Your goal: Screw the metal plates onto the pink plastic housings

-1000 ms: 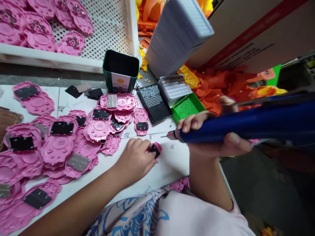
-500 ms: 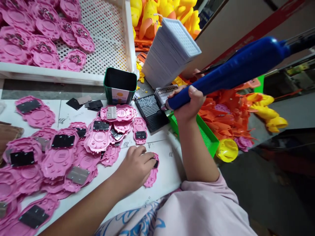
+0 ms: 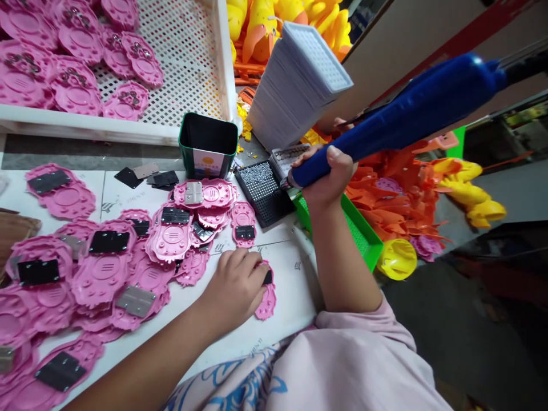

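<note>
My left hand [image 3: 234,291], pinch unclear, touches the pink plate [image 3: 267,301], lengthwise toward the surface [image 3: 295,291]'s near edge; my right hand [image 3: 334,180] clamps the blue screwdriver [image 3: 394,125].

Landmark: open-topped green-and-black rectangular container [image 3: 208,145].

Item 1: white printed sheet [image 3: 295,297] under and around the landmark's near side. Small dark capitals, "HEN YI" legible, initial letter unclear, at the near edge, well below the landmark; similar faint lettering left of it. Small dark striped logos repeated left, below and lower right of it.

Item 2: white label [image 3: 208,162] on the landmark's front. Orange disc; blue characters, too small to read.

Item 3: large cardboard box [image 3: 398,45], right of landmark. Red band [image 3: 471,40]; wording unreadable.
</note>
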Demonstrator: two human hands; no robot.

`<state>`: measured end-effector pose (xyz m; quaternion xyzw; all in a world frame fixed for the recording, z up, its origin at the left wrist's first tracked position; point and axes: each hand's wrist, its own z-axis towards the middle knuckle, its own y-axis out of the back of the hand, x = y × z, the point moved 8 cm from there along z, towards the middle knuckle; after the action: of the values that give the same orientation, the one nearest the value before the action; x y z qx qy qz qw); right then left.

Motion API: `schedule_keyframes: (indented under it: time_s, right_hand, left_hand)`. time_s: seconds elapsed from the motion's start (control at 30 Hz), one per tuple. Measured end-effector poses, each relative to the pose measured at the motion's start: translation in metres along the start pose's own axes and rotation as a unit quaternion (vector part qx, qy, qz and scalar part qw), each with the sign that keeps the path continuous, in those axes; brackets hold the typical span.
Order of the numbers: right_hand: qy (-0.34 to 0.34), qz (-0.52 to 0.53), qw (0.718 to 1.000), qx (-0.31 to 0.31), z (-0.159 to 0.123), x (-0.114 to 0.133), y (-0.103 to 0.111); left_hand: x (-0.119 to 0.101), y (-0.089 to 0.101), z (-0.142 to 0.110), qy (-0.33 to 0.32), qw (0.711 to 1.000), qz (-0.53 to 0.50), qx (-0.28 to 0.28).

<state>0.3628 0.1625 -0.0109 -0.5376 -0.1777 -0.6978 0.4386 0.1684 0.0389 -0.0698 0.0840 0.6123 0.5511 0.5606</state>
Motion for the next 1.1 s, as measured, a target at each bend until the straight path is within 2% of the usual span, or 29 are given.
schedule_keyframes:
  time_s: [0.17, 0.37, 0.47, 0.57, 0.7, 0.87, 1.1]
  right_hand:
    - [-0.016, 0.027, 0.999, -0.009, 0.002, 0.004, 0.005]
    - [0.021, 0.064, 0.998, 0.008, -0.018, 0.041, 0.016]
    - [0.02, 0.068, 0.997, 0.025, -0.032, 0.049, 0.016]
    - [0.033, 0.062, 0.997, 0.012, -0.03, 0.044, 0.014]
    - [0.024, 0.017, 0.999, -0.012, -0.009, 0.022, 0.011]
    - [0.003, -0.018, 0.999, 0.031, 0.007, -0.001, 0.008]
    - [0.027, -0.017, 0.999, 0.038, 0.005, -0.006, 0.01]
  left_hand:
    - [0.001, 0.002, -0.001, 0.002, 1.0, 0.012, -0.022]
    - [0.001, 0.001, 0.001, 0.005, 1.0, 0.002, -0.011]
    - [0.002, 0.0, 0.002, 0.019, 1.0, 0.003, -0.008]
    - [0.002, 0.001, 0.001, 0.03, 0.999, 0.008, -0.01]
    - [0.004, 0.003, 0.001, 0.036, 0.999, 0.013, -0.026]
    - [0.004, 0.001, 0.001, 0.03, 0.999, 0.014, -0.015]
    - [0.004, 0.0, 0.001, 0.032, 0.999, 0.013, -0.018]
